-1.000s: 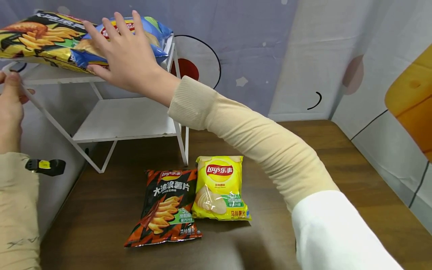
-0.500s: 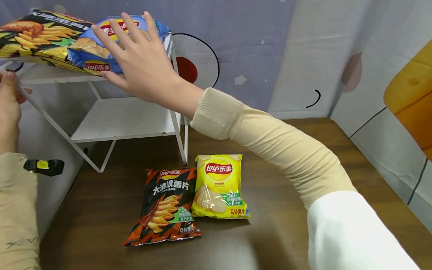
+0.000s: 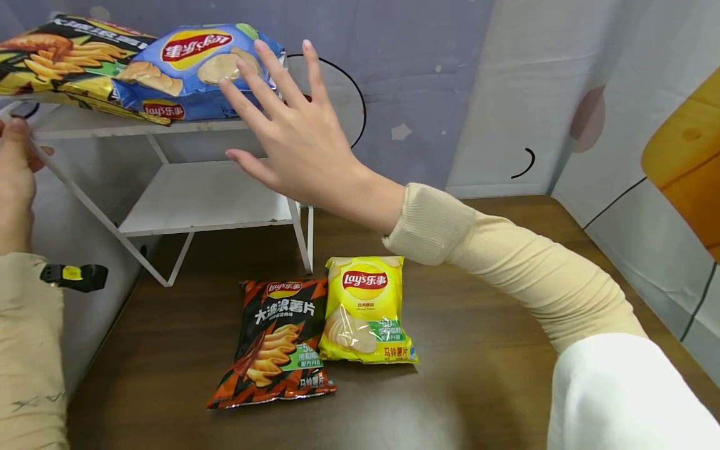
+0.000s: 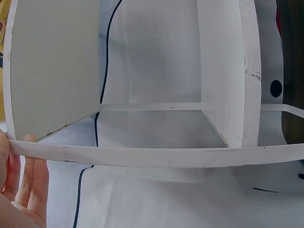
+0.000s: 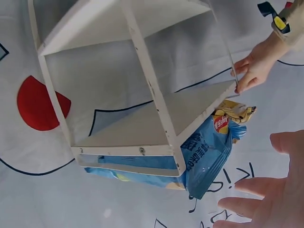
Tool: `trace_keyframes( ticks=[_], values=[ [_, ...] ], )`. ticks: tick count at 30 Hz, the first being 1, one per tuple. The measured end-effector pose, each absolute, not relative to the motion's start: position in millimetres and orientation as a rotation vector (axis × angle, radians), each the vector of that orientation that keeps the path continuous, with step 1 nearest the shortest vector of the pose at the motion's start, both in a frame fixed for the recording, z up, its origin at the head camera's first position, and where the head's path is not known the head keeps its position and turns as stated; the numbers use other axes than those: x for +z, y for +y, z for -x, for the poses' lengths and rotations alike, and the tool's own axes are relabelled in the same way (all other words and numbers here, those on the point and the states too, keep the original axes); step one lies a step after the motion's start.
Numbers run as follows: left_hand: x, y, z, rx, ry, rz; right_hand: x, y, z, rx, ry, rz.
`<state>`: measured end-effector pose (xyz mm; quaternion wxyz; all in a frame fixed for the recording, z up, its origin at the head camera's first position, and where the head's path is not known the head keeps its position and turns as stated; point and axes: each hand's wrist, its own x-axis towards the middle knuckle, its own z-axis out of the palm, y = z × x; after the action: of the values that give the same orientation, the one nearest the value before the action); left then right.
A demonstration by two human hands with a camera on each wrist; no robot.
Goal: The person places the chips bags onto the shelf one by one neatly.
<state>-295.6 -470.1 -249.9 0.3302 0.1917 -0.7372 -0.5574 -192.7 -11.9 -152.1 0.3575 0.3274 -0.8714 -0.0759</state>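
Note:
A white two-tier metal rack (image 3: 208, 195) stands at the back left. On its top tier lie a black-and-yellow bag of chips (image 3: 70, 56) and, overlapping it, a blue Lay's bag of chips (image 3: 188, 87). My right hand (image 3: 315, 144) is spread flat in the air at the rack's right end, holding nothing; its fingertips overlap the blue bag in the head view. In the right wrist view a gap separates that hand (image 5: 273, 202) from the blue bag (image 5: 206, 154). At the far left, my left hand (image 3: 14, 181) pinches the rack's slanted front bar (image 4: 142, 156) between thumb and fingers.
A black-and-red bag of chips (image 3: 281, 350) and a yellow Lay's bag (image 3: 365, 312) lie side by side on the brown wooden table (image 3: 484, 306), in front of the rack. A patterned grey cloth (image 3: 416, 75) hangs close behind.
My right hand has moved off the blue bag to the right and slightly down, fingers spread, uncovering more of the bag. The left hand keeps its hold on the rack.

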Motion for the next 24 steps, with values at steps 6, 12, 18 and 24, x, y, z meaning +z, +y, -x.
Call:
trace_keyframes(
  ticks=[6, 12, 18, 24],
  values=[
    [-274, -519, 329, -1.484, -1.919, -0.421, -172, 10, 187, -0.126, -2.186, -0.871],
    [-274, -516, 326, -1.487, -1.929, -0.471, -196, 29, 180, -0.09, -2.169, -0.916],
    [-254, -474, 295, -1.444, -1.945, -0.521, -220, 44, 174, -0.045, -2.172, -0.945],
    [-274, -515, 321, -1.424, -1.954, -0.476, -240, 57, 169, -0.044, -2.232, -0.944]
  ],
)
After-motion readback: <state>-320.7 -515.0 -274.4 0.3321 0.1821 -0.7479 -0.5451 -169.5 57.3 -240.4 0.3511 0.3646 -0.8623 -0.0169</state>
